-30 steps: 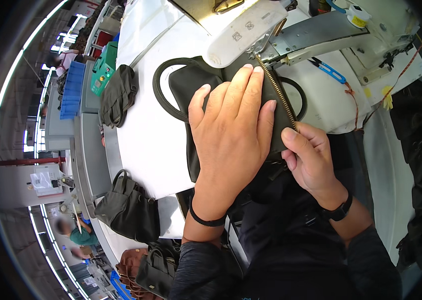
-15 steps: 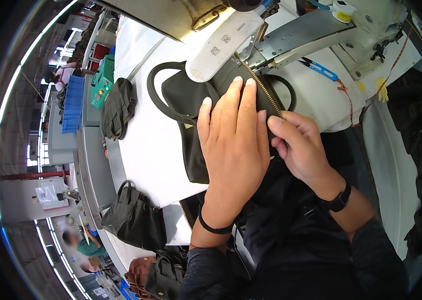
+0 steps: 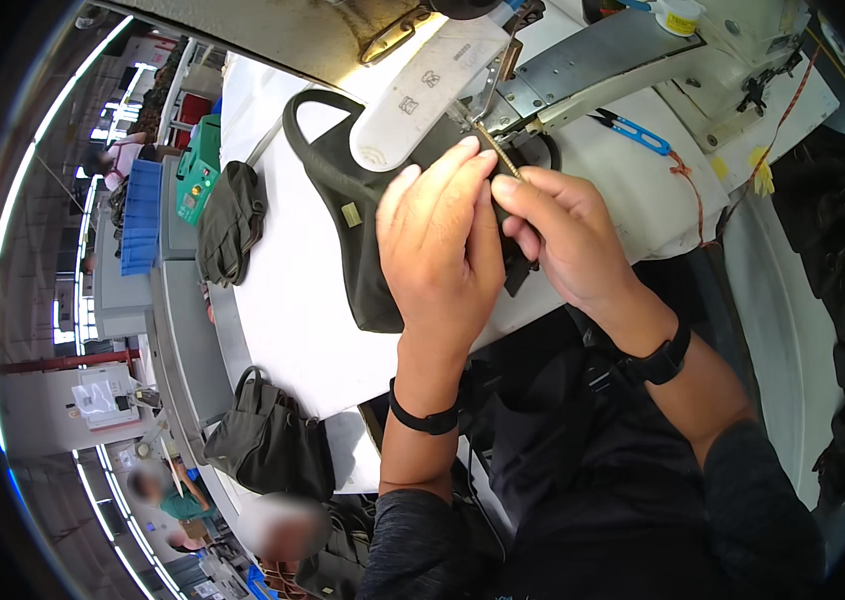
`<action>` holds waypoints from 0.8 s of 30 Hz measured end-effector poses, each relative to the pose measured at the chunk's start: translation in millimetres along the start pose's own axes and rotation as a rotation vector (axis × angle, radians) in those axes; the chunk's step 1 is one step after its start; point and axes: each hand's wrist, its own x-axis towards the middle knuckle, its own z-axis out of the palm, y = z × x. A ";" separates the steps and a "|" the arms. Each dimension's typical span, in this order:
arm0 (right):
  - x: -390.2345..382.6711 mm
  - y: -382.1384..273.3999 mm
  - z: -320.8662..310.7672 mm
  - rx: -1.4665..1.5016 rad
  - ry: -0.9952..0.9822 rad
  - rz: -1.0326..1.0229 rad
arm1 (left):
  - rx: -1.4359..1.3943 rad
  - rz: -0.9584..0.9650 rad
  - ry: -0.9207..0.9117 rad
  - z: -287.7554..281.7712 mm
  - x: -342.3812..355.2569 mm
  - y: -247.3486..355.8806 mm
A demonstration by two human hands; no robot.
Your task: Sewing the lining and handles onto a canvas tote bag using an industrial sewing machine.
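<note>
A dark olive handbag (image 3: 365, 265) with a loop handle lies on the white table, its upper edge under a sewing machine (image 3: 583, 80). My left hand (image 3: 443, 245) lies over the bag, fingers stretched toward the stitching area and nothing gripped. With thumb and fingers closed, my right hand (image 3: 573, 235) pinches the bag's zipper edge. The brass-toothed zipper (image 3: 499, 150) runs from there up toward the machine. A white elongated cover (image 3: 428, 95) of the machine overhangs the bag and hides part of it. My hands hide the bag's middle.
Blue-handled thread snips (image 3: 635, 132) lie right of the machine bed. Other dark bags (image 3: 231, 225) sit along the table's left side, one of them (image 3: 271, 440) nearer me. Dark fabric (image 3: 833, 250) hangs at far right. A person (image 3: 183, 498) is in the left background.
Both hands have moved up toward the machine with the bag, the right hand also leftward. Less of the zipper shows between my right hand and the machine.
</note>
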 end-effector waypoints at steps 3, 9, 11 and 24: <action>3.5 -3.0 4.6 -0.058 0.045 0.014 | -0.175 -0.101 -0.033 -4.0 -11.8 11.0; 6.3 -23.3 -3.8 -0.372 -0.071 -0.039 | -0.009 -0.030 -0.046 -3.6 -33.9 17.2; 7.7 -28.0 -7.6 -0.384 -0.132 -0.025 | 0.037 -0.116 0.058 5.3 -38.1 18.2; 3.3 -34.9 -7.9 -0.470 -0.069 -0.128 | 0.126 -0.090 0.229 12.6 -28.3 19.1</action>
